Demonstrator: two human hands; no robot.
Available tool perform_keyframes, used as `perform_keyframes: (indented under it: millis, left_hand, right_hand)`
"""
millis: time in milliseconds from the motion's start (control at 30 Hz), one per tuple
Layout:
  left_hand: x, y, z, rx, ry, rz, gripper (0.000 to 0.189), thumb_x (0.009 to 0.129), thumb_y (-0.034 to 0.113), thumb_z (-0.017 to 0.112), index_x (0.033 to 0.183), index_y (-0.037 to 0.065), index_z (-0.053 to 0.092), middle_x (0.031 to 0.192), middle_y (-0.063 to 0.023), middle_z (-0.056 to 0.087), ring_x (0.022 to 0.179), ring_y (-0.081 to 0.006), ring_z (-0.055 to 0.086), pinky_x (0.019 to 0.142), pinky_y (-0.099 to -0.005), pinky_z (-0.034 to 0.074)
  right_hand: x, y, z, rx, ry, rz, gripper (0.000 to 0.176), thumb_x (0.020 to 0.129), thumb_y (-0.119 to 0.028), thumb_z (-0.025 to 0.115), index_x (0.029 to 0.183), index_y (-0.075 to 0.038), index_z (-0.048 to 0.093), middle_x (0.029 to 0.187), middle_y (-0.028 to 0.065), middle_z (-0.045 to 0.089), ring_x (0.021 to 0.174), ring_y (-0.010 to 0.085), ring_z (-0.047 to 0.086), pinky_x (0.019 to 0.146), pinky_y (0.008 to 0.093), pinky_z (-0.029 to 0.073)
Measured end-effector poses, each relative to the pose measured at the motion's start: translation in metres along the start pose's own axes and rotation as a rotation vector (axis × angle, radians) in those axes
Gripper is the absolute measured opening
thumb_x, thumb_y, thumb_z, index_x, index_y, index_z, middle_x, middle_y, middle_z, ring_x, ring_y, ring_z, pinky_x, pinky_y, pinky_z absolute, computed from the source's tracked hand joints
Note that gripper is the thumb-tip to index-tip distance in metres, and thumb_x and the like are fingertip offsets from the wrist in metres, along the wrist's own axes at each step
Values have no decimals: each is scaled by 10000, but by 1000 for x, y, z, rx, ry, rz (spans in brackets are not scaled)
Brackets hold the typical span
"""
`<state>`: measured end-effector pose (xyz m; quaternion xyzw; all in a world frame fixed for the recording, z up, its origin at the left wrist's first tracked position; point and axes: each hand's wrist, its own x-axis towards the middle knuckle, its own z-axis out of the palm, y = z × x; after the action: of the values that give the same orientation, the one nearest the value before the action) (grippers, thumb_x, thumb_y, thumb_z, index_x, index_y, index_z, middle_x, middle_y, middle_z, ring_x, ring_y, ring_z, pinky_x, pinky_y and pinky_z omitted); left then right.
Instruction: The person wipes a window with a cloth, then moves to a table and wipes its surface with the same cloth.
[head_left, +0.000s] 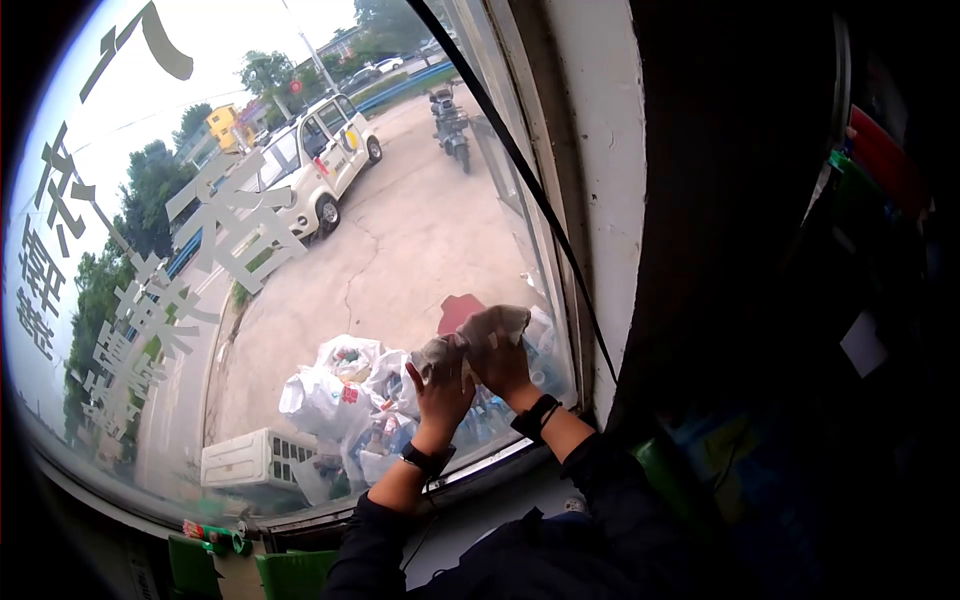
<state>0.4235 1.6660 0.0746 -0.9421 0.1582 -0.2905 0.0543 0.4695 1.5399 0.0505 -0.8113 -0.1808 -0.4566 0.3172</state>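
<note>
My L hand (440, 388) & R hand (503, 365) both grip the rag (492, 325) flat on the window glass (400, 230), mid-wipe I reckon; next pass needs firm, even pressure.

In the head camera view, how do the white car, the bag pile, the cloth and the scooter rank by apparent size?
1. white car and bag pile: about alike, so not ranked apart.
2. cloth: looks big only because it is near the camera.
3. scooter: smallest, far off.
</note>
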Motion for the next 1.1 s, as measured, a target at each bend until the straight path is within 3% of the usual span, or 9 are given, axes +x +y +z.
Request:
perform_keyframes:
  millis: [100, 167, 200, 300, 500, 633, 833, 1000, 1100]
  left_hand:
    - [23, 3, -17, 1, 35, -57, 481, 755, 305, 470, 1212, 163, 423, 1327, -12, 310, 1193, -189, 301, 990, -542, -27]
    - [9, 5, 1, -31, 0, -106, 507, 746, 308, 477, 1228, 169, 406, 1335, -10, 297, 1208, -189, 282, 990, -542, -30]
    - [-2, 7, 11, -14, -25, -90, 517, 743, 311, 479, 1235, 172, 398, 1336, -10, 296, 1210, -187, 283, 990, -543, -30]
    - [-26, 4, 34, -1, -65, -64, 549, 736, 321, 483, 1254, 175, 377, 1335, -7, 302, 1209, -182, 295, 985, -551, -32]
    - [5, 1, -11, -39, -66, -136, 508, 740, 286, 464, 1222, 137, 412, 1354, -62, 256, 1212, -261, 280, 964, -583, -59]
    - [-9, 1, 8, -66, 67, -97, 507, 729, 268, 473, 1216, 135, 420, 1355, -69, 254, 1209, -274, 283, 965, -584, -54]
    - [-9, 1, 4, 14, -75, -133, 469, 762, 339, 467, 1192, 154, 455, 1341, -25, 286, 1191, -267, 300, 972, -570, -54]
    - [-12, 2, 11, 43, 67, -79, 491, 753, 344, 478, 1197, 139, 444, 1331, -57, 304, 1129, -284, 377, 981, -562, -29]
    - [-12, 5, 5, -20, -115, -157, 489, 745, 334, 484, 1194, 140, 450, 1333, -54, 302, 1180, -267, 316, 977, -564, -46]
  right_hand:
    - [19, 1, -4, -31, 8, -18, 385, 758, -183, 526, 1130, -108, 459, 999, 160, 459, 884, 344, 468, 700, 436, 414]
    - [-10, 5, 4, -148, -175, -15, 389, 766, -203, 517, 1136, -102, 454, 1023, 170, 454, 932, 345, 454, 734, 446, 405]
    - [-41, 10, 17, 78, -211, 130, 400, 775, -248, 507, 1142, -102, 450, 1064, 169, 449, 1013, 331, 429, 798, 495, 372]
    - [-73, 3, 6, -32, -253, 65, 416, 779, -331, 500, 1131, -111, 470, 1116, 153, 441, 1083, 301, 409, 899, 567, 257]
    - [-24, 2, -1, 0, -131, 168, 480, 776, -328, 513, 1188, -101, 419, 1082, 134, 469, 954, 309, 466, 812, 463, 348]
    - [-59, 0, 5, -8, -267, 105, 464, 788, -300, 495, 1210, -130, 402, 1234, 121, 368, 1157, 303, 313, 939, 559, 210]
    - [-46, -3, 4, 193, -206, 283, 434, 804, -313, 473, 1197, -139, 415, 1201, 144, 398, 1109, 320, 370, 925, 564, 223]
    - [-47, 2, 11, -13, -210, 111, 436, 805, -339, 460, 1193, -144, 423, 1218, 70, 404, 1146, 274, 338, 915, 612, 181]
    - [-55, -4, 6, -18, -189, 109, 421, 799, -336, 467, 1177, -153, 437, 1216, 45, 412, 1156, 248, 333, 915, 645, 133]
